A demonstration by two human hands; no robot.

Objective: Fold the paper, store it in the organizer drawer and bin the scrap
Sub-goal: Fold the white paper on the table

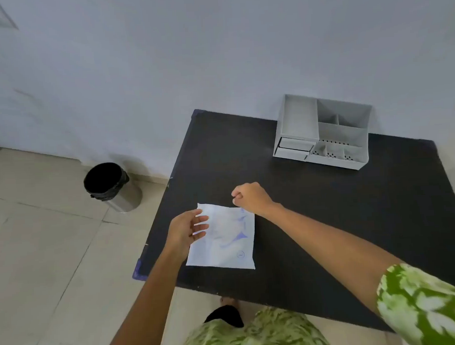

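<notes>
Paper (225, 241), one white sheet with faint blue print, lies flat on the near left part of one black table (327, 220). Two hands work at it. Left hand (186, 230) is open, its fingers (201, 219) spread and reaching over the sheet's left edge near the far left corner; whether they press the sheet cannot be told. Right hand (249, 197) is curled into a loose fist, thumb against the bent fingers, just beyond the sheet's far right corner; whether anything is pinched in it cannot be told. Both forearms are bare; one green leaf-print sleeve (425, 304) covers the right upper arm, and cloth of the same print shows at the lower edge. Farther out, at the table's far right, against the wall (164, 57), stands one grey organizer (323, 131): open compartments on top, some with perforated floors, and two stacked drawers (294, 147) at its lower left front, the upper one appearing slightly pulled out. Well apart to the left, on the tiled floor (42, 245), stands one round metal bin (112, 186) lined with a black bag, its mouth open.
</notes>
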